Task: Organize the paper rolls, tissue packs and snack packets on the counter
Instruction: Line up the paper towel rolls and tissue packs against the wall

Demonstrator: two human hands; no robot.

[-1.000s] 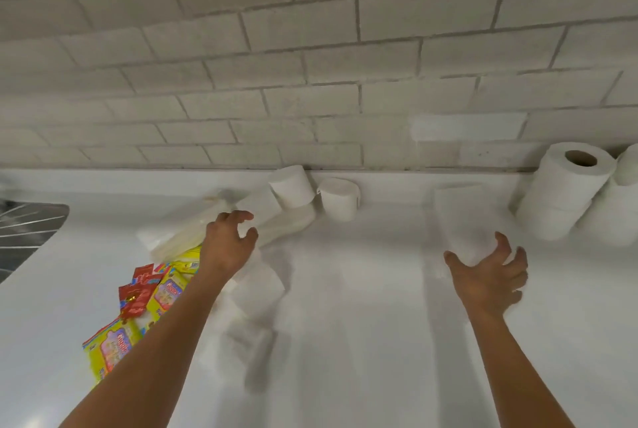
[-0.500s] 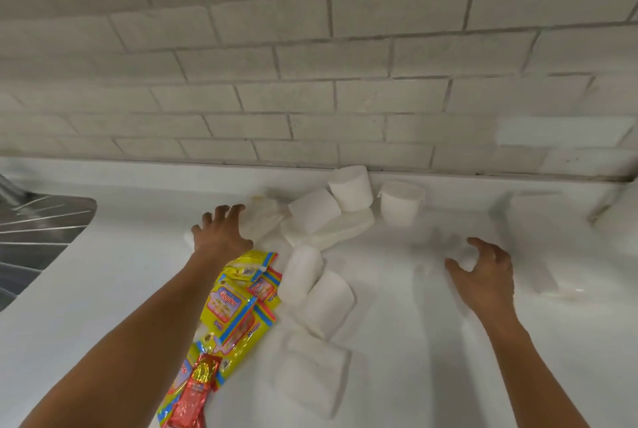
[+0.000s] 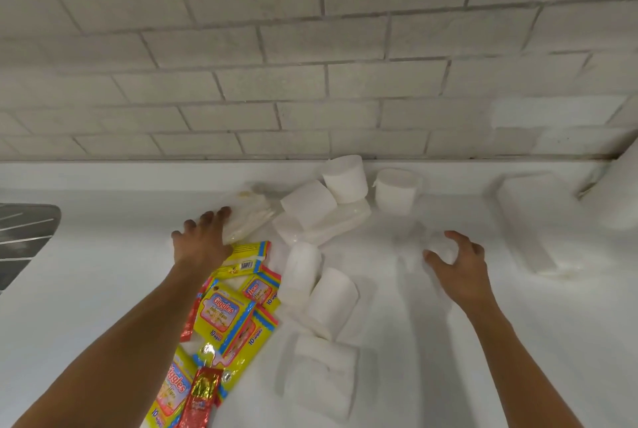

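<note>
Several white paper rolls lie jumbled on the white counter near the back wall; two more rolls lie nearer me. Yellow wipe packs and a red snack packet spread out under my left forearm. My left hand rests on a clear-wrapped tissue pack, fingers curled over its left end. My right hand hovers over bare counter with fingers loosely curled, holding nothing. A white tissue pack lies at the front centre.
A long white tissue pack lies at the right, with a large roll at the frame edge. A metal sink drainer sits at the far left. A white brick wall backs the counter.
The view has shifted left, so the stacked rolls at the right have left the frame. My left hand reached forward and settled on the clear-wrapped tissue pack. My right hand lowered and curled.
</note>
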